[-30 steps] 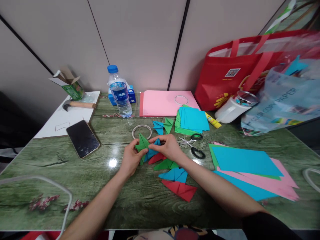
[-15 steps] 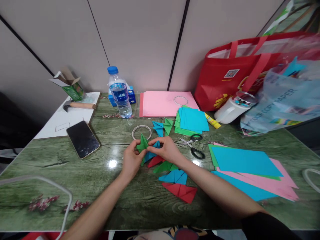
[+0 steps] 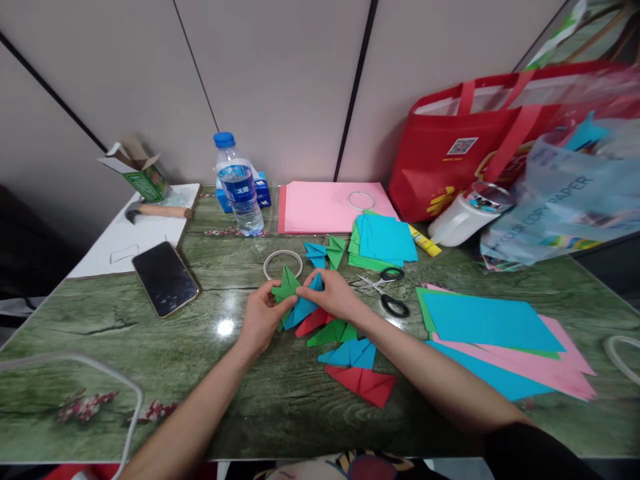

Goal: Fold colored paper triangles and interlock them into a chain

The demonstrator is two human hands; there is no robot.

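Observation:
My left hand (image 3: 261, 319) pinches a folded green paper piece (image 3: 287, 285) by its side. Close beside it, my right hand (image 3: 333, 293) has its fingers closed on a folded blue piece (image 3: 304, 308), whose tip points up. From these two pieces a curved row runs toward the near edge: a red piece (image 3: 314, 323), a green one (image 3: 333, 332), a blue one (image 3: 353, 353) and a red one (image 3: 365, 383). Whether they are all joined I cannot tell. A small blue piece (image 3: 316, 255) and a green piece (image 3: 336, 251) lie beyond my hands.
A white ring (image 3: 270, 257) lies just behind my hands, with black-handled scissors (image 3: 395, 305) to the right. Paper sheets (image 3: 490, 320) spread further right. A phone (image 3: 166, 279), a hammer (image 3: 165, 211) and a water bottle (image 3: 240, 190) are at the left.
The blue piece between my hands is more upright and shows more of its surface. My right hand has shifted slightly, while the green piece remains in my left fingers.

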